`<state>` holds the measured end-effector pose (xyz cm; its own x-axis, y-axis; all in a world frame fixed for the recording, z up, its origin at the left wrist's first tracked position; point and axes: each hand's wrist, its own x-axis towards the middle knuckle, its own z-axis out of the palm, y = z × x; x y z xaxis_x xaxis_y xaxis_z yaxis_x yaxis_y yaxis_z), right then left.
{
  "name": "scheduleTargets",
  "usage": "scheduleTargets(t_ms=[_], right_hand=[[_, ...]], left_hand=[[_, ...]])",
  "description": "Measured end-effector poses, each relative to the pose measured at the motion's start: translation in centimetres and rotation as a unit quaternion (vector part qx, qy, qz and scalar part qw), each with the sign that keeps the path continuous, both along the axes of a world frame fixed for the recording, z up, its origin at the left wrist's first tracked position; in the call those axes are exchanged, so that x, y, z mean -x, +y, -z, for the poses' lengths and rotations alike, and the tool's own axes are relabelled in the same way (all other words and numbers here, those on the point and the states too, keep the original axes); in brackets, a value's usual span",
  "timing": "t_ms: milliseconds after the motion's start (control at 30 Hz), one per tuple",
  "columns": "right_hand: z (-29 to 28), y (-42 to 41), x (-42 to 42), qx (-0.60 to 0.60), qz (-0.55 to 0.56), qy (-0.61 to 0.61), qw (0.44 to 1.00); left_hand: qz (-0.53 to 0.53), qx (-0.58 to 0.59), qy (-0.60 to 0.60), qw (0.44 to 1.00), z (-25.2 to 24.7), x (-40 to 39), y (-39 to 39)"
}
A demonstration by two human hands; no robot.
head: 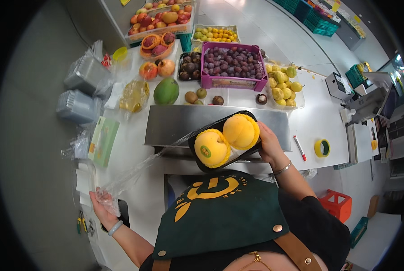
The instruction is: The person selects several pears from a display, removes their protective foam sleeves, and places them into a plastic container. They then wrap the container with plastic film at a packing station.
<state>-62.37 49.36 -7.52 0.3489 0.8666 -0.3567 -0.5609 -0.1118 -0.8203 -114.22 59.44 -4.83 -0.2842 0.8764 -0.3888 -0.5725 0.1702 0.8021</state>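
Observation:
My right hand (pixel 270 146) grips the right end of a black tray (pixel 193 149), tilted above a stainless-steel machine (pixel 169 125). Two yellow peaches (pixel 211 148) lie in the tray, each in a yellow foam net; the nearer one bears a sticker. A strand of clear plastic film (pixel 147 161) stretches taut from the tray's far left edge down to my left hand (pixel 103 207). There its bunched end is caught between my fingers. Whether film also covers the peaches, I cannot tell.
Behind the machine stand a purple crate of plums (pixel 234 62), a green mango (pixel 166 90) and a tub of yellow fruit (pixel 285 84). Clear plastic containers (pixel 88 73) and a green box (pixel 103 141) sit left. A marker (pixel 299 148) and yellow tape roll (pixel 322 148) lie right.

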Motion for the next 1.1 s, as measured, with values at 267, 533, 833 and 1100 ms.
scheduleTargets(t_ms=[267,533,833,1100], right_hand=[[-1.1,1.6,0.0,0.033,-0.113,0.018,0.993],[-1.4,0.1,-1.4,0.016,0.027,0.010,0.999],[2.4,-1.2,-3.0,0.040,0.112,-0.143,0.983],[-3.1,-2.7,-4.2,0.059,0.031,-0.708,0.703]], left_hand=[[0.009,-0.246,-0.114,0.962,0.5,11.2,10.4],[-0.030,-0.222,0.387,0.895,-6.2,12.6,4.8],[0.329,0.242,0.764,0.498,10.7,12.2,-7.4],[0.334,-0.200,0.626,0.675,0.7,-10.0,4.0]])
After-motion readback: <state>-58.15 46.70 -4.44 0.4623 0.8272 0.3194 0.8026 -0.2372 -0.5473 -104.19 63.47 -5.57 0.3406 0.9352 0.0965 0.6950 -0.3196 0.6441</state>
